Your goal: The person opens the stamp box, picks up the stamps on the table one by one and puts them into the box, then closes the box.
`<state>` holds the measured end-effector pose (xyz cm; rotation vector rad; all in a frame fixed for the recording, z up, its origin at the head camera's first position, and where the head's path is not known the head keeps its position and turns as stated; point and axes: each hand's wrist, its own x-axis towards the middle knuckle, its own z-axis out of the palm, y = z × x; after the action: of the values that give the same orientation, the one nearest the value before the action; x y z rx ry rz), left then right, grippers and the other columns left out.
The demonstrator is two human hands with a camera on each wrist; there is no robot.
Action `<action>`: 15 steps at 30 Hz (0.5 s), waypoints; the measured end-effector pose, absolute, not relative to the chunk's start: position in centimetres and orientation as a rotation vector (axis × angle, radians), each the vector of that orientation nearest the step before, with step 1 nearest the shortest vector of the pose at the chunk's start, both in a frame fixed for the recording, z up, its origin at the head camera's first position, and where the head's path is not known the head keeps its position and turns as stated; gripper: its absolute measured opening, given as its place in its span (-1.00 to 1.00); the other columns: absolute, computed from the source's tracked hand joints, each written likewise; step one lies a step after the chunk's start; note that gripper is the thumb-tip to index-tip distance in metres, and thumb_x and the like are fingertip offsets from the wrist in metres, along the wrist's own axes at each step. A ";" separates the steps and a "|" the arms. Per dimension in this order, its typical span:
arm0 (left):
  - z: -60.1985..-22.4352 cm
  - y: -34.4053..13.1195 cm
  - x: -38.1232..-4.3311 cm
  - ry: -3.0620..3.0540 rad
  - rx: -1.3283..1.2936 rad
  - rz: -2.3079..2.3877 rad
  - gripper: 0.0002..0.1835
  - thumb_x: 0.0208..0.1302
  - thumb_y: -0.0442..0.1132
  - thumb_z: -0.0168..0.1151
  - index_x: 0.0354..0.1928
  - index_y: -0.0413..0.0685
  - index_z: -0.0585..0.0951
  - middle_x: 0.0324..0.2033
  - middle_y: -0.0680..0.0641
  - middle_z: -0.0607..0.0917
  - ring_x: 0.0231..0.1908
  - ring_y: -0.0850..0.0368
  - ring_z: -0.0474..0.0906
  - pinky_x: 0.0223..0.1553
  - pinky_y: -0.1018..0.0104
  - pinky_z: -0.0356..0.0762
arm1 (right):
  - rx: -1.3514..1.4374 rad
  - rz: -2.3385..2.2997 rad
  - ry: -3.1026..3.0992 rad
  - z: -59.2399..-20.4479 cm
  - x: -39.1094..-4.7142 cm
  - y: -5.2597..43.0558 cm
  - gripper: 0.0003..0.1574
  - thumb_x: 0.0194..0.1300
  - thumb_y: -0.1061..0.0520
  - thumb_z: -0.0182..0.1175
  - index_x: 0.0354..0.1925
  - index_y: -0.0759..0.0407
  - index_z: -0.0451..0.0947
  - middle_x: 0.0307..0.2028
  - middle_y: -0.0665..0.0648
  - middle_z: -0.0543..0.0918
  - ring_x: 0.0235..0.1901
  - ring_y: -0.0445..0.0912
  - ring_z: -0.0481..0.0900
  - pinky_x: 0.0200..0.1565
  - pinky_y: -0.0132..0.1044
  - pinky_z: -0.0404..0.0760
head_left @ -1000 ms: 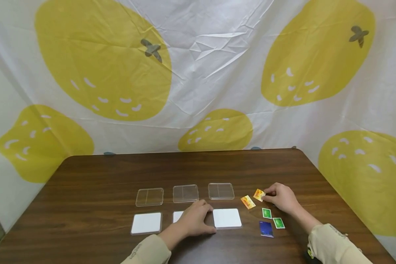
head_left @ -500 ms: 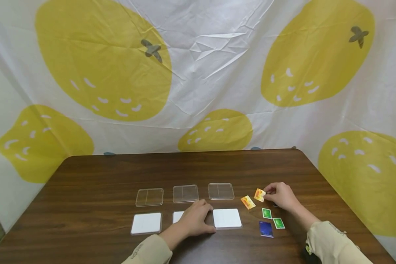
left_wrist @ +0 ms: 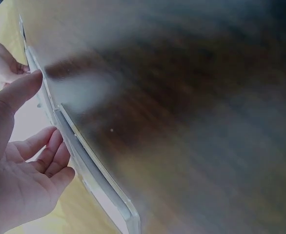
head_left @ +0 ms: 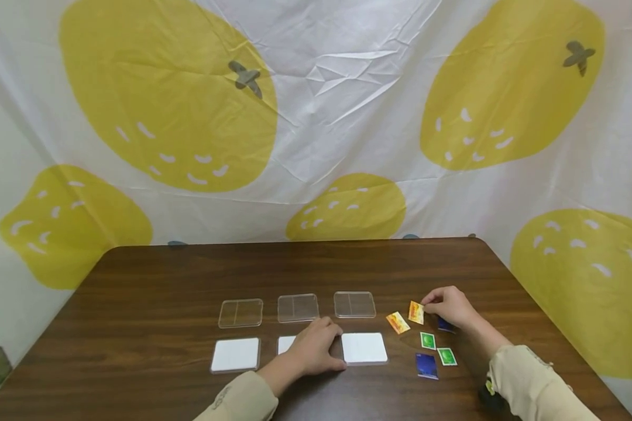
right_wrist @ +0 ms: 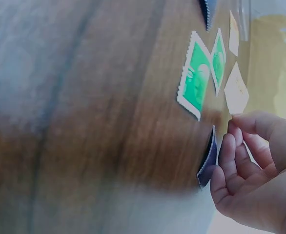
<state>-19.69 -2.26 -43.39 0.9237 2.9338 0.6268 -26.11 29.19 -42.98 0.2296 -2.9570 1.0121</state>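
Between thumb and index finger, my right hand (head_left: 453, 307) pinches a corner of an orange stamp (head_left: 415, 311); the right wrist view shows this stamp (right_wrist: 236, 92) tilted at the fingertips. A second orange stamp (head_left: 398, 323) lies to its left. Nearer me are two green stamps (head_left: 428, 341) and a dark blue one (head_left: 427, 366), all with perforated edges. Another dark blue stamp (right_wrist: 209, 158) lies under the right hand's lower fingers. My left hand (head_left: 316, 348) rests with relaxed, spread fingers over the middle white-filled case (head_left: 285, 344), hiding most of it.
White-filled cases stand to the left (head_left: 235, 355) and right (head_left: 364, 348) of the left hand. Behind them lie three clear plastic lids (head_left: 297, 307) in a row. A dark object (head_left: 491, 400) sits by the right sleeve. A lemon-print cloth (head_left: 342, 210) hangs behind the table.
My right hand has shifted slightly right, turning the orange stamp more upright and uncovering more of the dark blue stamp below. The left hand has stayed in place.
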 end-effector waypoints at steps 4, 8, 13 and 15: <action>-43.3 -2.1 -19.8 2.941 0.930 0.610 -0.46 -0.20 0.02 0.45 -0.15 -0.10 0.56 -0.33 0.08 0.48 -0.26 0.21 0.38 -0.24 0.40 0.42 | 0.243 1.071 -2.967 -42.9 -26.2 29.5 -0.91 0.02 0.28 0.24 -0.45 0.32 0.63 -0.44 0.15 0.64 -0.40 -0.13 0.47 -0.32 -0.26 0.43; -43.3 -2.1 -19.8 2.947 0.938 0.603 -0.48 -0.21 0.01 0.45 -0.18 -0.09 0.56 -0.35 0.09 0.47 -0.29 0.22 0.36 -0.26 0.42 0.42 | 0.224 1.194 -2.974 -42.7 -26.2 29.6 -0.85 0.05 0.26 0.23 -0.40 0.37 0.62 -0.38 0.19 0.65 -0.39 -0.15 0.48 -0.32 -0.29 0.46; -43.3 -2.1 -19.9 2.943 0.941 0.606 -0.47 -0.20 0.03 0.44 -0.17 -0.09 0.56 -0.32 0.08 0.49 -0.27 0.21 0.37 -0.24 0.41 0.42 | 0.172 1.348 -2.992 -42.0 -25.9 29.7 -0.75 0.11 0.23 0.19 -0.30 0.44 0.59 -0.35 0.20 0.64 -0.39 -0.16 0.50 -0.32 -0.27 0.51; -43.2 -2.1 -19.9 2.944 0.942 0.607 -0.47 -0.20 0.04 0.44 -0.17 -0.10 0.56 -0.32 0.07 0.50 -0.26 0.21 0.37 -0.24 0.40 0.43 | 0.167 1.384 -2.999 -41.6 -25.7 29.6 -0.73 0.13 0.21 0.18 -0.28 0.45 0.58 -0.34 0.19 0.64 -0.38 -0.14 0.51 -0.30 -0.24 0.52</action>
<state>-19.92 -2.12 -43.25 0.9419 2.9435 0.6069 -25.72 29.64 -41.62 0.1668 -2.9994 1.3840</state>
